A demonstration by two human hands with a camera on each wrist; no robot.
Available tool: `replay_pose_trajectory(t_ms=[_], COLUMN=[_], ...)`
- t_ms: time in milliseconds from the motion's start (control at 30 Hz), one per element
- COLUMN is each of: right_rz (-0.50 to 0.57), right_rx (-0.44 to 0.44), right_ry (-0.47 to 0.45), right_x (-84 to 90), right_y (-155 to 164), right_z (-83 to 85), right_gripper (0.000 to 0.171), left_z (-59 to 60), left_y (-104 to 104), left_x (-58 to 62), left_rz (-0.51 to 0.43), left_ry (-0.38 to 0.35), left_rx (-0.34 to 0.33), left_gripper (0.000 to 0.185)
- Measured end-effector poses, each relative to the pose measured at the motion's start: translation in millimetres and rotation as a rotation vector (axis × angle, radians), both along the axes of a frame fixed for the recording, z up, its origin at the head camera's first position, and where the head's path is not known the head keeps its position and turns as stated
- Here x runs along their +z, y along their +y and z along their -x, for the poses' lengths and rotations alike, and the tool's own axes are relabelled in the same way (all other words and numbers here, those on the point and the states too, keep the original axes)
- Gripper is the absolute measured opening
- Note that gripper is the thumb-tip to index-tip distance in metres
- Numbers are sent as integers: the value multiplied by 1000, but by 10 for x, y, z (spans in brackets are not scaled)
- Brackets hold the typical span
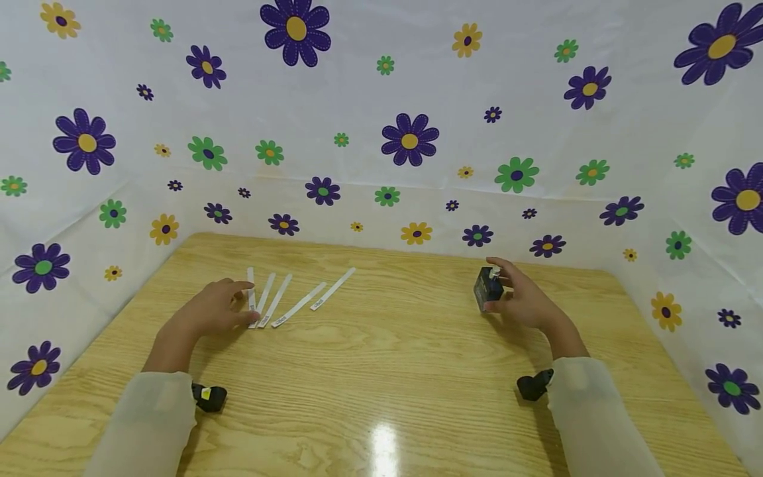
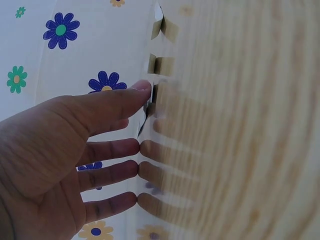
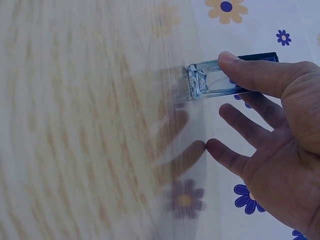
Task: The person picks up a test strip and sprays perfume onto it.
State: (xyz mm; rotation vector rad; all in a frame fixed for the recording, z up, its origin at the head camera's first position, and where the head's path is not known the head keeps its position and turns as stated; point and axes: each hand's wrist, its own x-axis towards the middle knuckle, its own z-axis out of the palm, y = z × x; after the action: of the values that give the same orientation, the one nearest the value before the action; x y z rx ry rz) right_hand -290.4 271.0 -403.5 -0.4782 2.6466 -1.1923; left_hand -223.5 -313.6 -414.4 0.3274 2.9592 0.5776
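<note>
Your work surface is a light wood-grain table (image 1: 381,371), enclosed at the back and both sides by a white cloth printed with purple, green and yellow flowers (image 1: 381,119). Five white paper strips (image 1: 296,298) lie fanned out on the left half of the table, near its far edge; their near ends sit close together and their far ends spread apart. Nothing lies between the strips and the bottle on the right; the two groups are well apart. A small black device (image 1: 210,396) sits at each wrist, by the pale sleeve.

Your left hand (image 1: 211,310) rests on the table with fingers straight and slightly spread. The left wrist view shows the fingertips (image 2: 131,148) meeting the glossy surface, the index finger beside the leftmost strips. The hand holds nothing.

Your right hand (image 1: 524,298) is clamped on a small dark glass perfume bottle (image 1: 489,288), which stands on the right half of the table. In the right wrist view the thumb presses along one side of the bottle (image 3: 220,79); the remaining fingers are spread, and one fingertip (image 3: 212,146) touches the table. Liquid inside the bottle cannot be made out
</note>
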Motion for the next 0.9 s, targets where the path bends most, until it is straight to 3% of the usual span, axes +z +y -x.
replay_pose_trajectory(t_ms=[400,567,900], right_rz=[27,59,73], right_rx=[-30,-86,-108], right_ry=[2,-4,53], right_x=[14,12,-6], right_y=[-25,-61,-113], right_z=[20,29,24], right_gripper=[94,99,103], left_z=[-18,-43,-58], left_y=[-92,-153,-208], left_x=[33,57,42], left_rz=[-51,-86,-121], left_ry=[-28,-78,-79], left_rx=[3,55,142], left_gripper=[70,68,74])
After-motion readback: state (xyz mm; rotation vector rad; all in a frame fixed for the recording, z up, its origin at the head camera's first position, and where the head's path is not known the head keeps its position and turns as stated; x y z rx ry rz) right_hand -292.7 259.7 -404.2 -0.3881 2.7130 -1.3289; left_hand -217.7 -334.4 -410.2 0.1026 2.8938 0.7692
